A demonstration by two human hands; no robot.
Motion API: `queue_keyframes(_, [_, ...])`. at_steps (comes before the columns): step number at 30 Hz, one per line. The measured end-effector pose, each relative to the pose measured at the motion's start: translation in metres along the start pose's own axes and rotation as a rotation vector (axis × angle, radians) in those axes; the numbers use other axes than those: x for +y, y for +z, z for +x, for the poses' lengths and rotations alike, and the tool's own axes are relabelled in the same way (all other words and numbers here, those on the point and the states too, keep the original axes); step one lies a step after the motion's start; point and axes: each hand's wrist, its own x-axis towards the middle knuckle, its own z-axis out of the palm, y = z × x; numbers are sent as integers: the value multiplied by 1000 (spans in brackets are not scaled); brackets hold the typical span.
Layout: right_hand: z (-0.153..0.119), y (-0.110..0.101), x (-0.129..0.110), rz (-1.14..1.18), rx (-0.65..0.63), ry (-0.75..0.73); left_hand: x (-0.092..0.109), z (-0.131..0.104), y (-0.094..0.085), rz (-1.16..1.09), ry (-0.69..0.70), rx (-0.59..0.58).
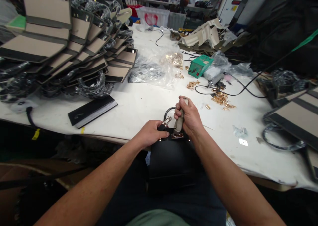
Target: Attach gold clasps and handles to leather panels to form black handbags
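Observation:
A black bag [174,159] leans at the table's front edge, over my lap. My left hand [151,133] is closed on its upper edge, thumb on top, beside a short black strap end with a shiny metal loop [167,121]. Wrapped in my right hand [190,115] is a hand tool with a tan, cloth-like handle [179,121], held upright. Its lower end meets a gold metal fitting [177,136] on the bag's top edge; the tip itself cannot be made out. A dark round handle [169,111] rises behind the bag.
Stacked bag pieces [49,44] with plastic-wrapped handles fill the left, near a black notebook [91,112]. Loose gold fittings [222,98], a green box [200,66] and a black cable [236,94] lie ahead. More bag pieces [298,113] stand at the right.

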Motion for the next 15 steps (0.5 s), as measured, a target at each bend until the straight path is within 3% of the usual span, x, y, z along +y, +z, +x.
queue_keyframes(4, [10,4,1,-48,74,15,-1,1,0,43,18,14])
queue_keyframes(10, [8,6,-2,-181,-36,11,0,0,0,48,30,49])
queue_keyframes(15, [3,-4,12,-116,11,-53,0,0,0,16,1,35])
